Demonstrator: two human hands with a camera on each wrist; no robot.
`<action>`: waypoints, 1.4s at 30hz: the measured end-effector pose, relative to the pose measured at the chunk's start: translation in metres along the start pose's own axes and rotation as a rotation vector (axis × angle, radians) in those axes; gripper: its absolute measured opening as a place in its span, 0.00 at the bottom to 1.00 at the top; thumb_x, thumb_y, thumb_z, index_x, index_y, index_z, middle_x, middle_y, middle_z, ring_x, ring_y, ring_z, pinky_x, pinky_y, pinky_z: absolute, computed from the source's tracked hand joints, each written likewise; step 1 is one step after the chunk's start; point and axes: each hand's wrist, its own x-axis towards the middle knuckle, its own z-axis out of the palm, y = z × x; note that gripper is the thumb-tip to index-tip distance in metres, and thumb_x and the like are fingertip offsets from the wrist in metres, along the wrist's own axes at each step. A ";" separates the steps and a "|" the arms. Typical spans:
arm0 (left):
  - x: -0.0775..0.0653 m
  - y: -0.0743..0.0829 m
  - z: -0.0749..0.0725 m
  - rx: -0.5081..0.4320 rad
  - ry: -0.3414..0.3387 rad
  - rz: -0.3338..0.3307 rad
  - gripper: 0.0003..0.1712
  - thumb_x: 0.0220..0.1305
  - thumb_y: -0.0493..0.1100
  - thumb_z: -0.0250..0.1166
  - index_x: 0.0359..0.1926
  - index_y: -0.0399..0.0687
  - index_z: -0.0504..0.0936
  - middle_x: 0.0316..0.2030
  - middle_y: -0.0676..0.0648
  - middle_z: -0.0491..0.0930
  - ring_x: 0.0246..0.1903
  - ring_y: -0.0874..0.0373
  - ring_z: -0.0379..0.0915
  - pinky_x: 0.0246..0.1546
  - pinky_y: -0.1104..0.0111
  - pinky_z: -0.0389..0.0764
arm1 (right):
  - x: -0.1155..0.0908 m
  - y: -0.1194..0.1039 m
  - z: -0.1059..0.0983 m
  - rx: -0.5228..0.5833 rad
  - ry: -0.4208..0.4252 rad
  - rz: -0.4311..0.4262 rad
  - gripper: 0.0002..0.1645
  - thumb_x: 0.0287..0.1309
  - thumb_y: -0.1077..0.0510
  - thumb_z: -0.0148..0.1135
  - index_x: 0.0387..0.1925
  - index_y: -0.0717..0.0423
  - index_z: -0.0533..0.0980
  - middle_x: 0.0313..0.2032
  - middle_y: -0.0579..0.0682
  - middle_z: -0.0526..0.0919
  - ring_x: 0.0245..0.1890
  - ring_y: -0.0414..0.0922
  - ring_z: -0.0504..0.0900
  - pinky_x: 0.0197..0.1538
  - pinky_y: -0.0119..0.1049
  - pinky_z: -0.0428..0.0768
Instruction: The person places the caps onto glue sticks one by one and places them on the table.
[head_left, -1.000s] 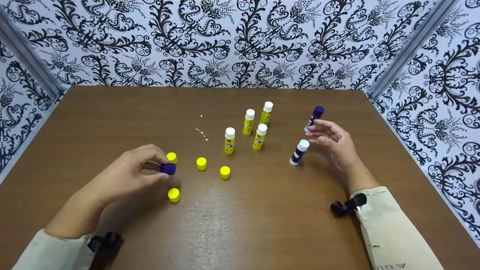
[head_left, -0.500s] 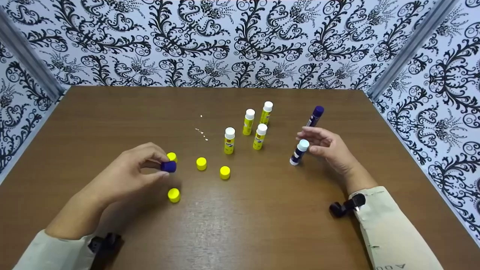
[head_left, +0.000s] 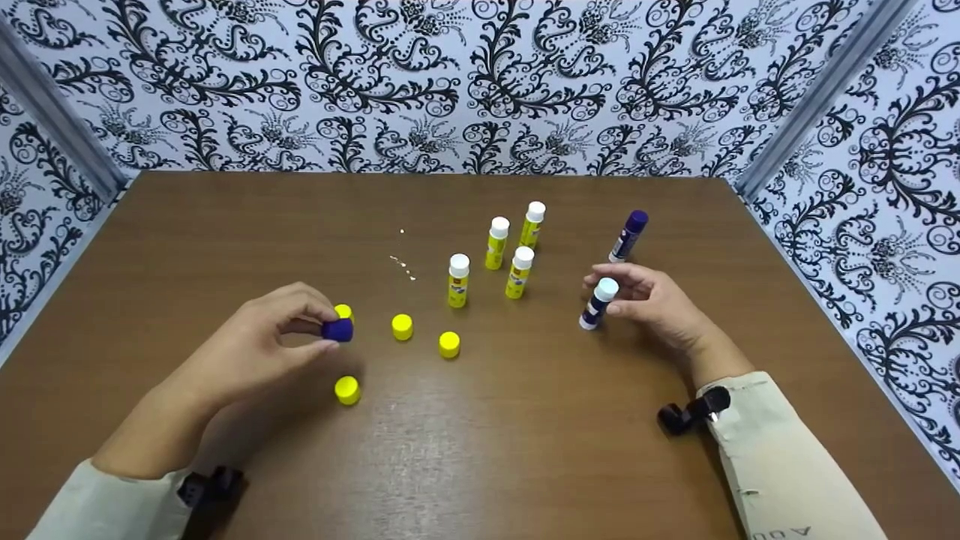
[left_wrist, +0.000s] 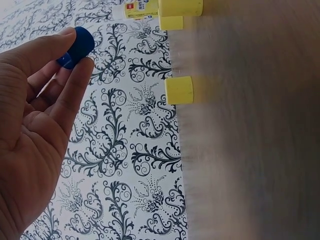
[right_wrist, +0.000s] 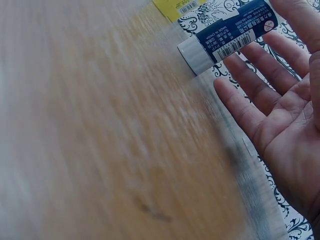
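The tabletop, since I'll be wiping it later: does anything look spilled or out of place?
Yes: small pale specks lie scattered on the tabletop, left of the yellow sticks. They look odd as stray bits beside neatly standing sticks; too small to identify.

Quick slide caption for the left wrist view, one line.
Left hand pinching a dark blue cap, with yellow caps on the table beyond.

This looks like a little work booth (head_left: 862, 150), with a brown bench (head_left: 247, 217) inside it. White walls (head_left: 420, 94) with black curly patterns stand round three sides, and grey strips (head_left: 817, 97) run up the two back corners.
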 end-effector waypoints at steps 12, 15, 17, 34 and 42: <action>0.004 0.001 0.006 -0.024 0.002 0.006 0.15 0.57 0.30 0.77 0.43 0.47 0.84 0.45 0.51 0.81 0.44 0.61 0.85 0.50 0.76 0.86 | 0.000 0.003 0.001 -0.007 -0.011 0.065 0.31 0.60 0.71 0.69 0.65 0.69 0.73 0.59 0.58 0.86 0.60 0.50 0.85 0.63 0.32 0.83; 0.005 0.002 0.008 -0.030 0.006 0.024 0.15 0.57 0.30 0.77 0.43 0.46 0.84 0.44 0.51 0.81 0.43 0.62 0.85 0.49 0.76 0.87 | 0.001 0.004 0.002 -0.012 -0.022 0.065 0.30 0.60 0.71 0.70 0.64 0.70 0.74 0.58 0.59 0.86 0.59 0.49 0.86 0.62 0.32 0.83; 0.006 0.003 0.009 -0.032 0.005 0.038 0.15 0.57 0.30 0.77 0.43 0.46 0.84 0.44 0.51 0.81 0.43 0.62 0.85 0.49 0.76 0.87 | 0.002 0.004 0.003 -0.013 -0.031 0.069 0.29 0.59 0.71 0.70 0.62 0.71 0.74 0.56 0.58 0.87 0.56 0.48 0.87 0.60 0.32 0.85; 0.029 0.010 0.018 -0.036 -0.008 0.041 0.15 0.58 0.31 0.77 0.44 0.47 0.84 0.45 0.52 0.81 0.45 0.59 0.85 0.49 0.69 0.89 | 0.003 0.002 0.007 -0.004 -0.048 0.090 0.23 0.59 0.70 0.71 0.55 0.73 0.77 0.48 0.50 0.90 0.50 0.48 0.90 0.56 0.35 0.87; 0.045 0.013 0.025 -0.067 0.005 0.085 0.14 0.57 0.30 0.77 0.43 0.44 0.84 0.44 0.50 0.82 0.44 0.58 0.85 0.51 0.73 0.87 | 0.002 0.003 0.006 -0.007 -0.049 0.072 0.22 0.59 0.70 0.71 0.54 0.72 0.78 0.48 0.52 0.90 0.50 0.48 0.90 0.56 0.35 0.87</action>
